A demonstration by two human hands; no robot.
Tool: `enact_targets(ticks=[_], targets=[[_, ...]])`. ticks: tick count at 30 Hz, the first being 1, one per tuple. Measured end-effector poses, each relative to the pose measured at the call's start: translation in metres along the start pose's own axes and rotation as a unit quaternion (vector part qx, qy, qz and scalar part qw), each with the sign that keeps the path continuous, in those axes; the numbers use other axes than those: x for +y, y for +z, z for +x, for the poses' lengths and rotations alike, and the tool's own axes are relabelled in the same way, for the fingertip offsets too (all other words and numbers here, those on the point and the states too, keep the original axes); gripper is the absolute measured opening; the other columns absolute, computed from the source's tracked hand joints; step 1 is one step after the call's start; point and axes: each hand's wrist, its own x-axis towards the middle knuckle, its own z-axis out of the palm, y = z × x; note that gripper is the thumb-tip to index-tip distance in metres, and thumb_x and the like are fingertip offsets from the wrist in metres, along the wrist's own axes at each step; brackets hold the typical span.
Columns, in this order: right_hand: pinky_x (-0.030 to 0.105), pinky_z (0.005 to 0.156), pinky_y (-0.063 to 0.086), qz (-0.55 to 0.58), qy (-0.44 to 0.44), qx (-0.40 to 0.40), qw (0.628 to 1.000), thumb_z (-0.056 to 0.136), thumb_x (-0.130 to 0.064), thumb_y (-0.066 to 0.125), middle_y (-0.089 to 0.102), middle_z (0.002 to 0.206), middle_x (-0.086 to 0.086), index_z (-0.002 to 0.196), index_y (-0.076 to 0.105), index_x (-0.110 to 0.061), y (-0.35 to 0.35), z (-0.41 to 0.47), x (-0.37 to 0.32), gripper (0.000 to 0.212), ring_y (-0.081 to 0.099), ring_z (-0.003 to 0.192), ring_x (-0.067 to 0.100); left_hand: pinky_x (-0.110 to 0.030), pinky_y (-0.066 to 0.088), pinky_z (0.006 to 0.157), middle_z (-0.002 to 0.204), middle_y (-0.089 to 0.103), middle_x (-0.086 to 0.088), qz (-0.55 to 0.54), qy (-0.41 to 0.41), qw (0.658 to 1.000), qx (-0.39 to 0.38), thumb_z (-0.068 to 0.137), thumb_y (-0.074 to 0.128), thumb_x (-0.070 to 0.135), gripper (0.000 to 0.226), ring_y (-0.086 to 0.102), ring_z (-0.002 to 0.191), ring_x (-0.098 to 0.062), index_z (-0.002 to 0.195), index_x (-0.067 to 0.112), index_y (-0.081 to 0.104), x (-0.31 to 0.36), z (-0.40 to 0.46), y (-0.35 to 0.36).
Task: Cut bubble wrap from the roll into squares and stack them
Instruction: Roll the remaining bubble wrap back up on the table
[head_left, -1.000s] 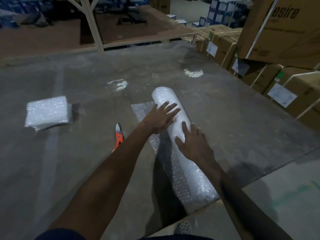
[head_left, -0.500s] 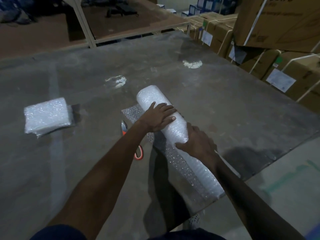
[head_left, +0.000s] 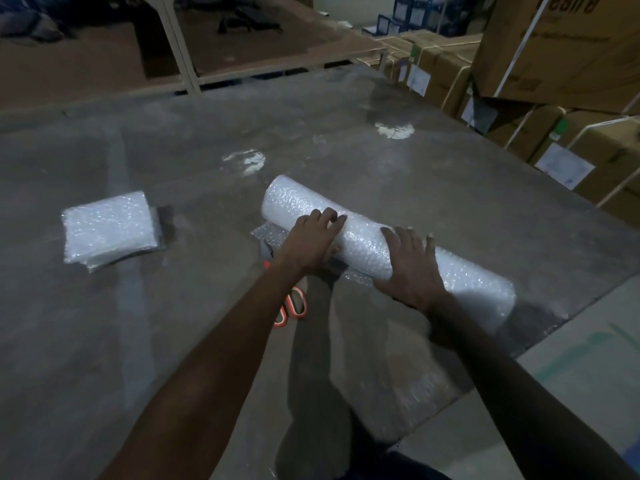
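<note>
A white bubble wrap roll (head_left: 367, 240) lies across the grey table (head_left: 173, 341), slanting from upper left to lower right. My left hand (head_left: 313, 242) curls over the roll near its left end. My right hand (head_left: 410, 268) lies flat on the roll's middle, fingers spread. A loose sheet of unrolled wrap (head_left: 398, 382) stretches from under the roll toward me, faint against the table. Orange-handled scissors (head_left: 291, 306) lie on the table under my left forearm, partly hidden. A stack of cut bubble wrap squares (head_left: 109, 230) sits at the left.
Strapped cardboard boxes (head_left: 568, 109) are piled along the table's right side. A brown platform with a white metal post (head_left: 180, 46) runs behind the far edge. The table's near right edge (head_left: 519, 355) cuts diagonally, with pale floor beyond it.
Both hands have pushed the roll away from me, turning it more crosswise and laying out more sheet on the table. The scissors' handles now show under my left forearm.
</note>
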Motion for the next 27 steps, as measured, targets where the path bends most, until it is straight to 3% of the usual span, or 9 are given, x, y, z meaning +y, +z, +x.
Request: enact_targets(ticks=[3,6,9,11,15,18,22,27], targets=[[0.041,0.119,0.023,0.134,0.017,-0.038,0.99,0.079,-0.051,0.079,0.032,0.163,0.01,0.16,0.024,-0.014,-0.019,0.005,0.015,0.105,0.031,0.148,0.03,-0.044,0.041,0.091,0.133,0.048,-0.013,0.002,-0.026,0.999,0.019,0.088,0.068,0.033,0.06,0.05,0.115,-0.033,0.14,0.013,0.047,0.006,0.004,0.004],[0.04,0.114,0.032,0.101,0.052,-0.081,0.99,0.074,-0.063,0.079,0.034,0.162,0.007,0.16,0.023,-0.019,-0.032,0.009,0.027,0.112,0.034,0.146,0.029,-0.047,0.041,0.097,0.134,0.051,-0.012,-0.025,-0.016,0.998,0.05,0.073,0.082,0.03,0.057,0.05,0.119,-0.034,0.122,0.017,0.057,-0.004,0.006,0.01],[0.04,0.106,0.039,0.07,0.039,-0.121,0.989,0.072,-0.064,0.08,0.045,0.153,0.007,0.157,0.027,-0.021,-0.023,0.015,0.024,0.109,0.047,0.136,0.03,-0.057,0.021,0.115,0.149,0.041,-0.011,-0.033,-0.001,0.999,0.015,0.069,0.084,0.03,0.056,0.033,0.14,-0.034,0.116,0.017,0.055,-0.014,0.007,0.012],[0.044,0.104,0.041,0.023,0.011,-0.076,0.997,0.071,-0.063,0.079,0.052,0.144,0.009,0.154,0.033,-0.019,-0.012,0.02,0.021,0.104,0.053,0.127,0.033,-0.057,0.021,0.115,0.14,0.048,-0.012,-0.023,0.007,1.0,0.012,0.067,0.085,0.031,0.057,0.041,0.135,-0.033,0.113,0.015,0.054,-0.018,0.008,0.014],[0.062,0.103,0.04,-0.053,-0.056,0.05,0.996,0.06,-0.05,0.086,0.062,0.124,0.012,0.139,0.051,-0.009,0.007,0.034,0.032,0.096,0.061,0.109,0.036,-0.051,0.042,0.099,0.121,0.056,-0.014,-0.046,0.006,0.998,0.043,0.064,0.079,0.049,0.075,0.056,0.107,-0.036,0.122,0.015,0.048,-0.024,0.012,0.015],[0.064,0.106,0.036,-0.054,-0.088,0.062,0.993,0.057,-0.048,0.084,0.061,0.129,0.011,0.137,0.053,-0.01,0.01,0.05,0.043,0.094,0.059,0.113,0.033,-0.05,0.041,0.099,0.124,0.053,-0.014,-0.051,-0.017,0.997,0.048,0.067,0.066,0.068,0.087,0.053,0.111,-0.035,0.134,0.015,0.049,-0.03,0.016,0.012],[0.055,0.101,0.044,0.014,-0.148,0.021,0.989,0.062,-0.059,0.072,0.061,0.136,0.01,0.141,0.051,-0.01,0.005,0.08,0.067,0.095,0.059,0.118,0.034,-0.051,0.031,0.11,0.141,0.047,-0.014,-0.052,-0.062,0.996,0.026,0.064,0.077,0.067,0.089,0.043,0.128,-0.036,0.133,0.019,0.051,-0.043,0.028,0.017],[0.055,0.096,0.045,-0.011,-0.196,0.057,0.979,0.064,-0.048,0.075,0.062,0.129,0.013,0.14,0.052,-0.008,0.011,0.126,0.062,0.088,0.061,0.109,0.036,-0.05,0.033,0.107,0.124,0.058,-0.008,-0.007,-0.124,0.992,0.025,0.06,0.076,0.07,0.09,0.053,0.114,-0.032,0.13,0.025,0.042,-0.055,0.037,0.025]])
